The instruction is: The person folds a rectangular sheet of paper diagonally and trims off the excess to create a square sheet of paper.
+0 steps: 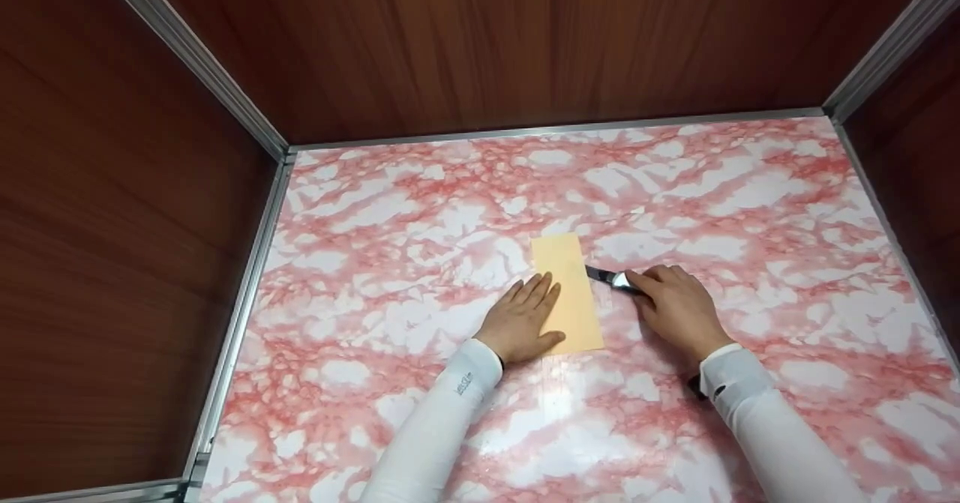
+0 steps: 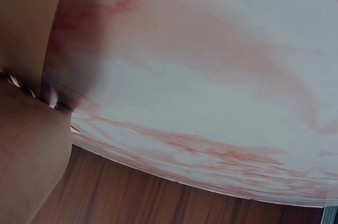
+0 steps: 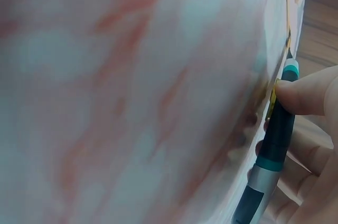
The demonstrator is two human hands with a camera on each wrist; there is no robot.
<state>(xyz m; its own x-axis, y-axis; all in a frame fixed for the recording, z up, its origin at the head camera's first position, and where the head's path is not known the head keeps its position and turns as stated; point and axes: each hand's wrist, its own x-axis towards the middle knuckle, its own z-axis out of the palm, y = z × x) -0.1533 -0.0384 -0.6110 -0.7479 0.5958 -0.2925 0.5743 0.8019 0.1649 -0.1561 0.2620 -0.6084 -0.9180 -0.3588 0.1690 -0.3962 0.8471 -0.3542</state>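
A flat yellow-tan rectangle of paper (image 1: 574,293), perhaps an envelope, lies lengthwise on the table. My left hand (image 1: 521,319) rests on its left side with the fingers spread and the thumb over its lower part. In the left wrist view only part of the left hand (image 2: 31,150) shows, at the left edge. My right hand (image 1: 679,308) grips a utility knife (image 1: 621,281), whose dark blade points at the paper's right edge. Up close, the knife (image 3: 279,129) has a black handle with teal bands, and the thumb of the right hand (image 3: 311,145) presses on it.
The table (image 1: 360,263) has a red-and-white marbled top. Dark brown wood panels (image 1: 487,46) stand behind it and on both sides, joined by metal strips (image 1: 240,293) along the table's edges.
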